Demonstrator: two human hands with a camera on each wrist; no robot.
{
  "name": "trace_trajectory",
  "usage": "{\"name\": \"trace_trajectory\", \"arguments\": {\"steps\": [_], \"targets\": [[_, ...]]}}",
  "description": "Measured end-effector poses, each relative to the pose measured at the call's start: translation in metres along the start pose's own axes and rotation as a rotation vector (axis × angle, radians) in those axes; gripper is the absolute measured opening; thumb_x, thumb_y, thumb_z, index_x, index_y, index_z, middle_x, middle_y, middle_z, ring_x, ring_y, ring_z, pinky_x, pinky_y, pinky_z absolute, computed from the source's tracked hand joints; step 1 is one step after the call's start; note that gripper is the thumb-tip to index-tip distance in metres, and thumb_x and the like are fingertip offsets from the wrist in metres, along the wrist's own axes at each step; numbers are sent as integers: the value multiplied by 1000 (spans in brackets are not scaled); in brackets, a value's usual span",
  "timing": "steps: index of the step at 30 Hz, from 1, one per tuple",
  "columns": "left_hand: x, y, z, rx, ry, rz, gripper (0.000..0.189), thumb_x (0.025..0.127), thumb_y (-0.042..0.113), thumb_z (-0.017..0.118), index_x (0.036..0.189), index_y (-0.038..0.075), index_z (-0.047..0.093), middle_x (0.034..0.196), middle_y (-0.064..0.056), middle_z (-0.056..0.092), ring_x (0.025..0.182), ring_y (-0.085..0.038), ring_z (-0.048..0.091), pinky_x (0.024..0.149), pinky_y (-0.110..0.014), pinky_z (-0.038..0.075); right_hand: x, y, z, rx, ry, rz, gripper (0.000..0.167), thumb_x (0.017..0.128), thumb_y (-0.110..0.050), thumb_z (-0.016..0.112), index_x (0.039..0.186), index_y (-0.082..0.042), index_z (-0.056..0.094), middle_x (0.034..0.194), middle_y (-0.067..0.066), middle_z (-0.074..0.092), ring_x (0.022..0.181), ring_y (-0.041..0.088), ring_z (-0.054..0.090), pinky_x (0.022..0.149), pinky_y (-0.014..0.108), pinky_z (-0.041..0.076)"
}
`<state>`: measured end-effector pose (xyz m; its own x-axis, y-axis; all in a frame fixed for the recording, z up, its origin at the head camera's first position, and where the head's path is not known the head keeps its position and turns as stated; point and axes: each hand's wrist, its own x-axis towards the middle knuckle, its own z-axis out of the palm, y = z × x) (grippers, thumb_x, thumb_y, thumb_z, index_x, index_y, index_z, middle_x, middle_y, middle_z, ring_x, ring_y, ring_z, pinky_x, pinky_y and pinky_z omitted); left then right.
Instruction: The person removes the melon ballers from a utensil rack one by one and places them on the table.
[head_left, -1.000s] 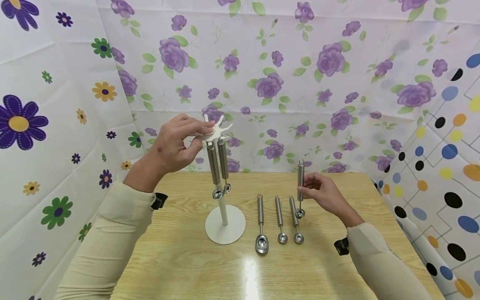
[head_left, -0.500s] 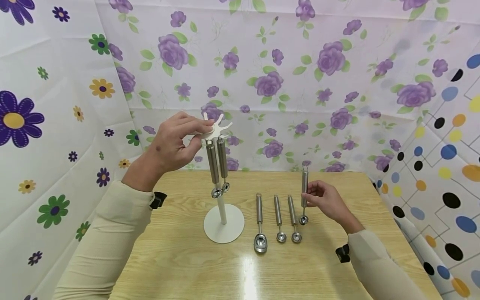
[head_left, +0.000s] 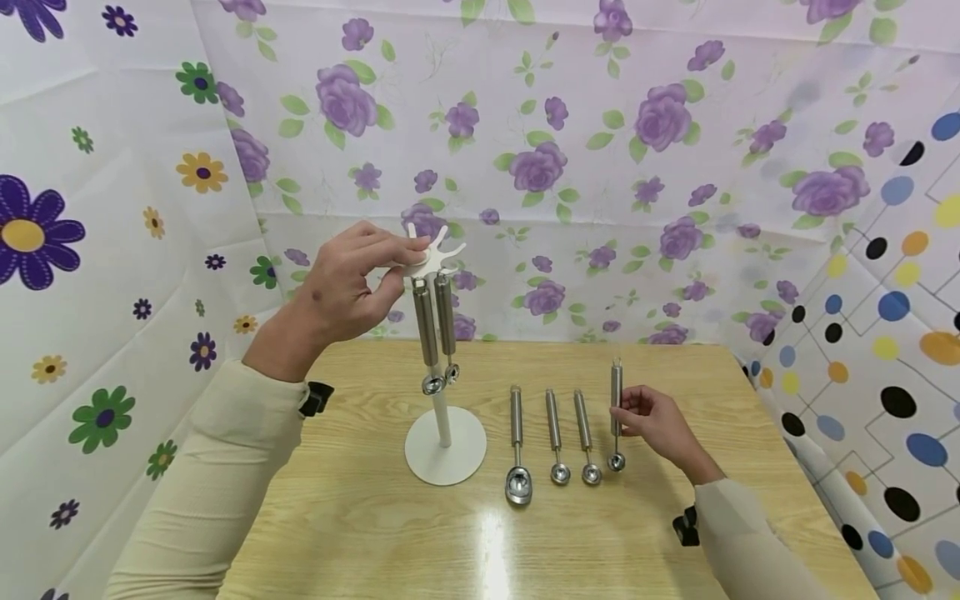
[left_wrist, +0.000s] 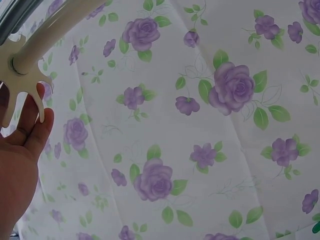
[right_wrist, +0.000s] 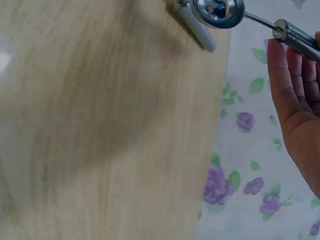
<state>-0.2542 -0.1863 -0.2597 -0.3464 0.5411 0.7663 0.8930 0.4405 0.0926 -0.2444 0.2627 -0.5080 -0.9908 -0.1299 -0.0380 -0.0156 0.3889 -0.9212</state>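
Observation:
My left hand (head_left: 348,287) grips the top of a white utensil stand (head_left: 465,462), fingers on its hub beside the prongs. In the left wrist view its fingertips (left_wrist: 42,127) touch the hooked plate (left_wrist: 30,80). Two steel-handled scoops, one (head_left: 425,325) in front of the other (head_left: 446,317), hang from the stand. My right hand (head_left: 660,425) pinches a melon baller (head_left: 617,396) by its handle, upright with the bowl down, close over the table. The right wrist view shows its round bowl (right_wrist: 220,12) and the fingers (right_wrist: 282,75) along the handle.
Left of the held tool lie two melon ballers, one (head_left: 583,425) beside the other (head_left: 553,425), and a larger ice cream scoop (head_left: 517,483), all bowls toward me. The wooden table (head_left: 360,533) ends at a floral cloth (head_left: 487,167) behind; patterned cloths hang at both sides.
My right hand has moved down, toward me and slightly right with the melon baller, from above the rightmost lying one to beside it. The left hand stays on the stand.

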Motion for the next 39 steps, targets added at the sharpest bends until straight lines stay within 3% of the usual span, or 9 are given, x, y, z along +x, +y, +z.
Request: {"name": "trace_trajectory", "arguments": {"steps": [20,27,39], "targets": [[0,0,-3,-13,-9,1,26,90,-3,55,106,0,75,119,-13,71,85,-28,55,63,-31,36,10,44,7,6,36,77,43,95,-16,70,126,11,55,108,18,61,89,20,63,72,36,60],[-1,0,-3,-8,-11,-3,25,90,-3,56,106,-1,75,119,-13,71,86,-29,56,63,-32,36,15,53,7,-14,8,93,43,96,-17,68,126,11,55,107,18,63,89,23,65,72,36,60],[1,-1,-2,-14,-9,12,28,90,-4,54,109,-1,75,117,-13,72,84,-29,56,64,-33,37,23,67,13,-17,-18,205,36,95,-17,70,118,10,63,99,14,69,84,22,69,71,38,60]]}}
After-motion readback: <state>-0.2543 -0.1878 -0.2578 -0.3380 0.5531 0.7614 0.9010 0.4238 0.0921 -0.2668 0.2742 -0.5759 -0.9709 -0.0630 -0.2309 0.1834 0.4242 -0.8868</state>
